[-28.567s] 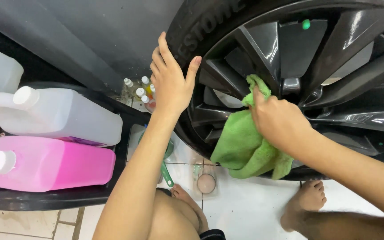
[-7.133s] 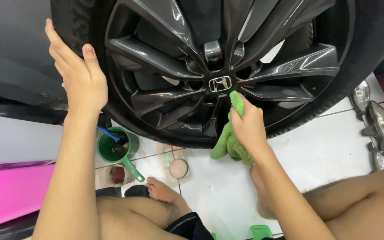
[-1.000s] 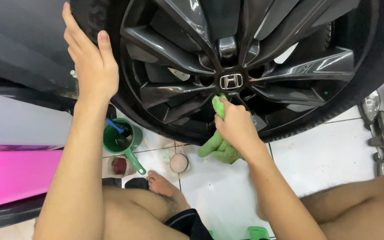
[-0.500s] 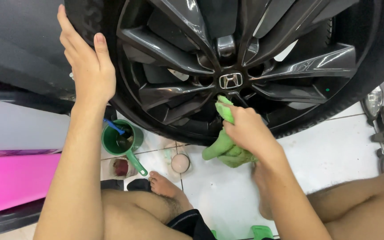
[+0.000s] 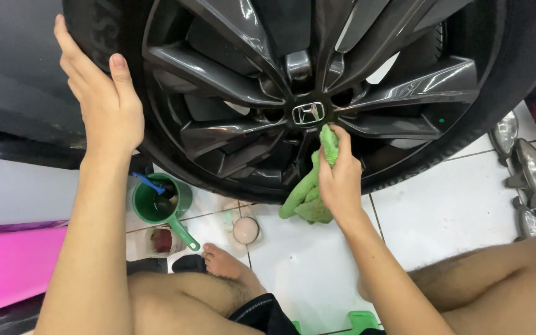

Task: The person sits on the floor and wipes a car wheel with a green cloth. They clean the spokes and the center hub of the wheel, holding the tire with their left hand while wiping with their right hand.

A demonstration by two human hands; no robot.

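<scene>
The green cloth [image 5: 310, 186] sits bunched in the right hand [image 5: 341, 180], pressed on the dark wheel [image 5: 262, 99] just under the round center cap [image 5: 308, 113]. Fingers are wrapped tight on the cloth; its top end pokes up by the cap, the rest hangs down past the rim's low edge. The left hand [image 5: 103, 102] lies flat on the black tire [image 5: 103, 43], fingers straight & close together, thumb out to the side, holding nothing.

Near the feet on the white tile floor [image 5: 442, 217]: a green cup w/ a handle [image 5: 156, 203] & a blue tool stuck in it, a small round tub [image 5: 245, 229], a bare foot [image 5: 227, 263]. A pink jug [image 5: 7, 267] is at the left edge. Shiny car lamps [image 5: 528, 180] lie at the right.

What could go wrong: the cloth's loose end hangs low, so it may drag on the floor & pick up grit, which could scratch the spokes. A knee or foot could also bump the cup over, I think.

Vs half a sec ago: the cloth hand sits a bit higher, closer to the cap. The left hand hasn't really moved.
</scene>
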